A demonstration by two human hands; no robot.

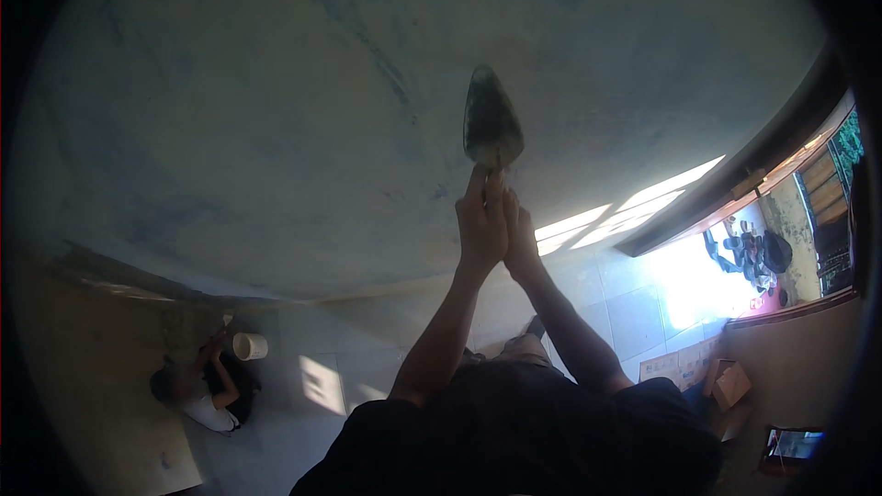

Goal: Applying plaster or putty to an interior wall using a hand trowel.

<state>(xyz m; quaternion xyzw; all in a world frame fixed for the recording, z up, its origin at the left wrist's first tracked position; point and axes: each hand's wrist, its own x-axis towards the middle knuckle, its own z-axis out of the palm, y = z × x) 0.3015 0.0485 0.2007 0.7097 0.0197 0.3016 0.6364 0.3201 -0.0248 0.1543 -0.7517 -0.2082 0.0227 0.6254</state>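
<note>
A pointed trowel (492, 119) with a smeared grey metal blade is held up against the pale, patchy wall (276, 119), its tip pointing upward. My left hand (482, 225) is closed around its handle, just below the blade. Pressed close against it, my right hand (522, 237) also grips at the handle. Part of the right hand's fingers and most of the handle are hidden behind the left hand. Bluish-grey streaks and stains mark the wall around the blade.
At the lower left another person (211, 395) sits low, holding a small scraper-like tool (227, 320) beside a white bucket (250, 345). A sunlit doorway (707, 276) opens on the right. A cardboard box (729, 384) stands at the lower right. Tiled floor (386, 372) lies below.
</note>
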